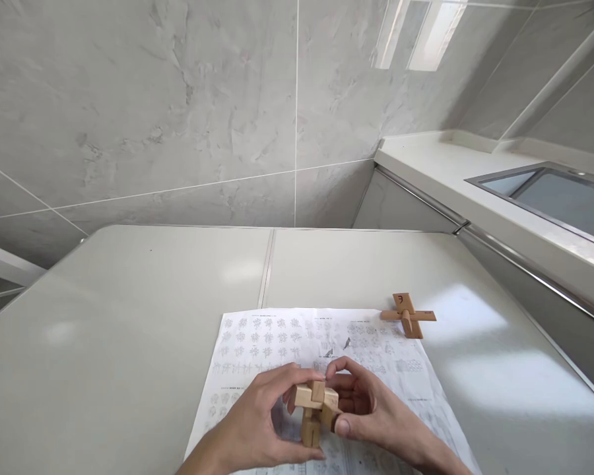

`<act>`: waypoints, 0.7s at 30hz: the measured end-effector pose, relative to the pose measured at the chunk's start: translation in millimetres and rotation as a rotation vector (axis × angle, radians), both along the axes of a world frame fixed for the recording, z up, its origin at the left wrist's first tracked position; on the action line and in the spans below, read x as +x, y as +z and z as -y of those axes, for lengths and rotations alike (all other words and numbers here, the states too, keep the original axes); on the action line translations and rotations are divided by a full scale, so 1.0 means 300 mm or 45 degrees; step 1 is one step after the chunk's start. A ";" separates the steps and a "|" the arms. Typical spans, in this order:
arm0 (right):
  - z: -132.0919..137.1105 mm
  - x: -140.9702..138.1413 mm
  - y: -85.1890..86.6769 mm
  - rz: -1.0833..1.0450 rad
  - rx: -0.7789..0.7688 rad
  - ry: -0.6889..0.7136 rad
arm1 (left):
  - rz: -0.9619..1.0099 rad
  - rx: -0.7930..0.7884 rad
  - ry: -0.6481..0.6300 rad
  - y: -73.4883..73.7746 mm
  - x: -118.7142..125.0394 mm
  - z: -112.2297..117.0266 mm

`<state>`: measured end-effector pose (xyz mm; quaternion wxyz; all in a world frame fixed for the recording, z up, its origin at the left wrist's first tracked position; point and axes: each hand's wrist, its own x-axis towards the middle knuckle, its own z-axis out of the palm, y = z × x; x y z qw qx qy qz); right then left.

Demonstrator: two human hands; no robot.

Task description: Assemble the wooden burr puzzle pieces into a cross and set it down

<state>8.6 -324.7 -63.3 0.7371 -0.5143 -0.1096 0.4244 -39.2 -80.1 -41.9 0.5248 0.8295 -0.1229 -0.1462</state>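
Both hands hold one small wooden interlocking puzzle (315,409) of pale crossed blocks, just above a printed instruction sheet (277,340). My left hand (257,422) wraps it from the left, fingers over the top and thumb underneath. My right hand (376,412) pinches it from the right, thumb at its lower side. A second wooden piece (408,315), a cross of notched bars, lies on the table past the sheet's far right corner, beyond either hand.
The pale table (129,316) has a seam down its middle and meets a grey tiled wall (178,112) behind. To the right runs a white counter (440,171) with a steel sink (554,194).
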 end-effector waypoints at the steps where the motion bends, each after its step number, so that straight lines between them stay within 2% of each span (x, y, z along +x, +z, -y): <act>1: 0.000 -0.001 0.001 -0.009 0.011 0.000 | 0.005 0.008 -0.012 -0.001 -0.001 0.001; 8: -0.015 -0.013 0.014 0.007 0.060 0.029 | 0.155 -0.129 -0.053 -0.012 -0.004 0.034; 12: -0.019 -0.023 0.032 0.109 0.069 -0.010 | 0.117 -0.104 -0.003 -0.021 -0.006 0.042; 14: -0.016 -0.027 0.036 0.319 -0.071 -0.061 | 0.057 -0.100 0.096 -0.017 -0.004 0.039; 16: -0.011 -0.031 0.027 0.650 -0.291 -0.105 | -0.003 -0.127 0.182 -0.008 -0.001 0.036; 19: -0.005 -0.036 -0.006 1.141 -0.520 -0.124 | -0.048 -0.171 0.218 0.002 0.002 0.035; 21: -0.005 -0.039 -0.024 1.294 -0.573 -0.130 | -0.049 -0.213 0.215 0.002 0.001 0.038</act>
